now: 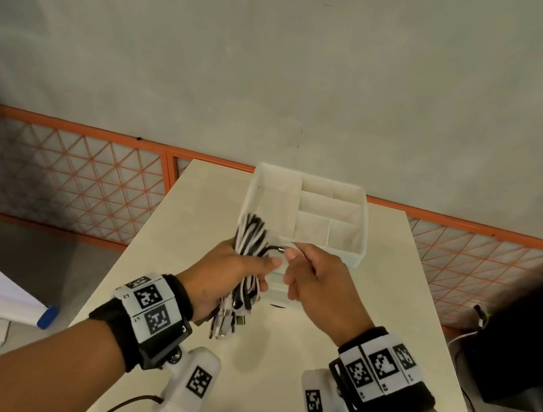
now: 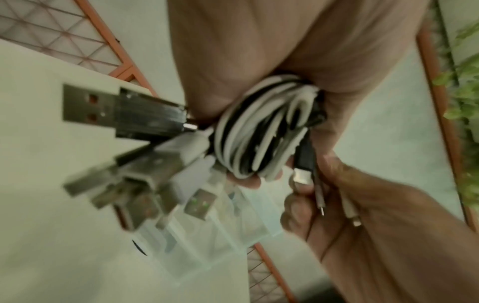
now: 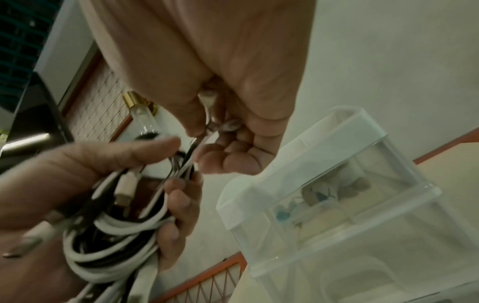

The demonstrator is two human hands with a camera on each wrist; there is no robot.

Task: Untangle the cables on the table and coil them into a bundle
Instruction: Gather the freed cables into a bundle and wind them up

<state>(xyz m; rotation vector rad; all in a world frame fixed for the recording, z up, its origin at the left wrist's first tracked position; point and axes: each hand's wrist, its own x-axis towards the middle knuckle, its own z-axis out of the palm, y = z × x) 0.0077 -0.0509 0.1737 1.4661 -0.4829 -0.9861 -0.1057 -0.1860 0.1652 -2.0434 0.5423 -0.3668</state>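
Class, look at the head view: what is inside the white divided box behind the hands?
The white box shows bare compartments. The cable bundle in the left hand and the right hand cover its near edge, so that part stays unseen.

No legible text anywhere.

1. Left hand (image 1: 233, 271): bare; forearm bare, no sleeve.
2. Left wristband (image 1: 129, 332), just behind the left hand: black fabric cuff with white panels carrying black square fiducial markers.
3. Left camera pod (image 1: 189, 387), under the left wristband: white housing, one black marker, black cable trailing from it.
4. Right hand (image 1: 319, 281): bare.
5. Right wristband (image 1: 389, 377): same black cuff, white marker panels.
6. Right camera pod (image 1: 319, 406), beside the right wristband: white, one marker, black cable.
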